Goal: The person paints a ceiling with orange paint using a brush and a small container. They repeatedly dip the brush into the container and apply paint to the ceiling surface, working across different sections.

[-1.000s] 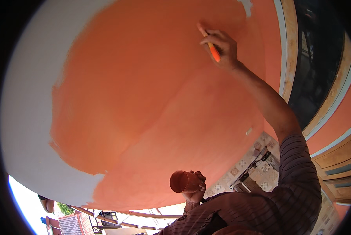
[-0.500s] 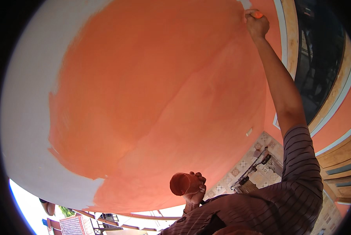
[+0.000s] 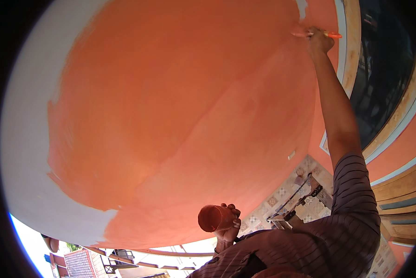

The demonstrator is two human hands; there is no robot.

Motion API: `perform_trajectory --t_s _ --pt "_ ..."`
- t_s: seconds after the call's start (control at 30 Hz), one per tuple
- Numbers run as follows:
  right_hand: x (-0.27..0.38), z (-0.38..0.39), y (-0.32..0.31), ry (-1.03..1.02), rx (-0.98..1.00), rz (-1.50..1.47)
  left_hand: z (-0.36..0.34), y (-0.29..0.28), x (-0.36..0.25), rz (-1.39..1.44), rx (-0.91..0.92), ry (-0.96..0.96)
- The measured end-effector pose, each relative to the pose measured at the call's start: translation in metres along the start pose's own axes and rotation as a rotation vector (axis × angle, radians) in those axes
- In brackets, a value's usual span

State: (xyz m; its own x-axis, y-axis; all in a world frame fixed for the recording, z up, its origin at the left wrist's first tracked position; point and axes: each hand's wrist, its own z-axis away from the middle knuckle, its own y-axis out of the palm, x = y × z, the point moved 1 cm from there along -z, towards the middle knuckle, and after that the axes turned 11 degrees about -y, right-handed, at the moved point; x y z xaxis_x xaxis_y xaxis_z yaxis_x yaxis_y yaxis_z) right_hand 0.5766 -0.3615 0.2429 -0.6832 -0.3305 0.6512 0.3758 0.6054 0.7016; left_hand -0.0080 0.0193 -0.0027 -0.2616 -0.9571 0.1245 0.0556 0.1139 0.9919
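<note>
Your right hand (image 3: 321,42), grasping the brush (image 3: 334,34), has neared the pale patch (image 3: 302,8), suggesting edge work; left hand (image 3: 231,223) clasps the cup (image 3: 210,218).

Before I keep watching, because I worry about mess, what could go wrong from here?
The left hand holds an open-mouthed cup; if it tips, any paint inside might spill toward the tiled floor. The right hand holds the brush near pale trim, so a stray stroke could mark it. The pale wall patch above the brush might be missed.
</note>
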Motion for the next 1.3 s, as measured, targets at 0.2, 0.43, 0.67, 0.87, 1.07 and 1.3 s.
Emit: perform_trajectory --t_s 0.2,0.43,0.67,0.87,1.07,1.3 --pt "0.048 -0.022 0.034 -0.182 0.123 0.473 -0.001 0.005 0.004 0.061 -0.05 -0.018" --pt "0.061 -0.045 0.046 0.03 0.202 -0.399 -0.006 0.008 0.007 0.013 -0.053 -0.006" --pt "-0.003 -0.059 -0.008 -0.186 0.078 0.512 -0.002 -0.002 0.001 0.017 -0.065 -0.014" --pt "0.03 -0.063 0.052 0.006 0.296 -0.617 -0.011 0.007 0.007 0.036 -0.071 -0.026" --pt "0.012 -0.007 -0.005 -0.173 -0.07 0.449 -0.006 0.01 0.008 0.033 -0.069 -0.014" --pt "0.079 0.11 0.045 -0.261 0.909 -0.215 -0.01 0.015 0.012 0.022 -0.057 -0.05"
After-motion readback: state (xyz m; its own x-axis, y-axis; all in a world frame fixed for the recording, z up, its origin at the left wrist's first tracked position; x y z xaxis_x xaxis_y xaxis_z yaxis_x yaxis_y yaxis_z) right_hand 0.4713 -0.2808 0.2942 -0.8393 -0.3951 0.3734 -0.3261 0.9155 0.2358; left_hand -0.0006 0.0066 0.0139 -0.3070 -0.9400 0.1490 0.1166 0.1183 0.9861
